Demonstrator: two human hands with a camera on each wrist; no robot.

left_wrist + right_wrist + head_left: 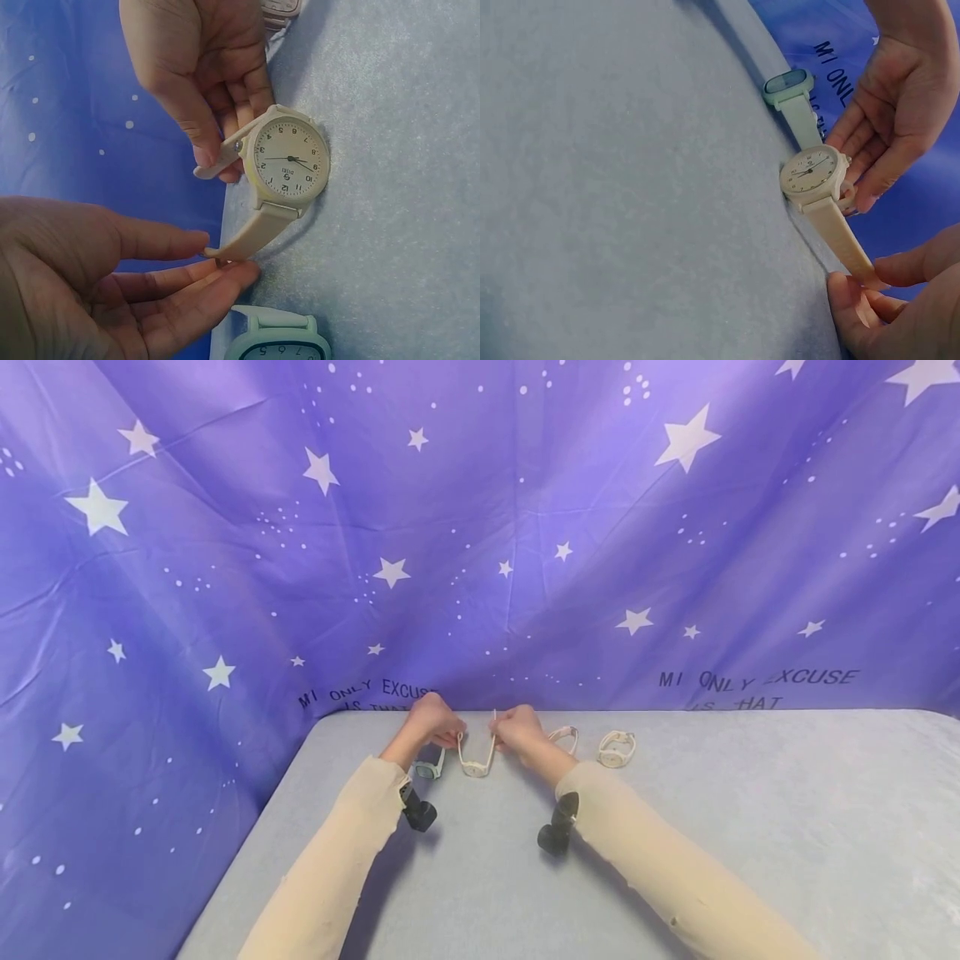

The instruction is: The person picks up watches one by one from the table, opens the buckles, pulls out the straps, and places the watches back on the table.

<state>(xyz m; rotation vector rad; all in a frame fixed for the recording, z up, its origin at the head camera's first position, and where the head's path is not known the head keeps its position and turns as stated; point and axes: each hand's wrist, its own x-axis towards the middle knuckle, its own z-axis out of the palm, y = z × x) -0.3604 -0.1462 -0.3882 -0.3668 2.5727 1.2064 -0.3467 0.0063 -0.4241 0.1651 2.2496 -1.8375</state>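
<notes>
A cream wristwatch (476,769) with a round dial hangs between both hands, its strap undone and its two ends raised in a U. My left hand (435,722) pinches the buckle end of the strap between thumb and fingers, as the left wrist view shows. My right hand (519,728) pinches the other strap end (840,240). The dial (291,159) faces up off the tabletop side, with black numerals and thin hands. Just left of it lies a mint-green watch (429,771) with an oblong case, partly behind my left hand.
Right of my right hand is a pale pink watch (572,740), partly hidden by that hand. Farther right sits another cream watch (617,750) with its strap looped. The grey-covered table (480,877) meets a purple star-patterned cloth (480,610) at its back edge.
</notes>
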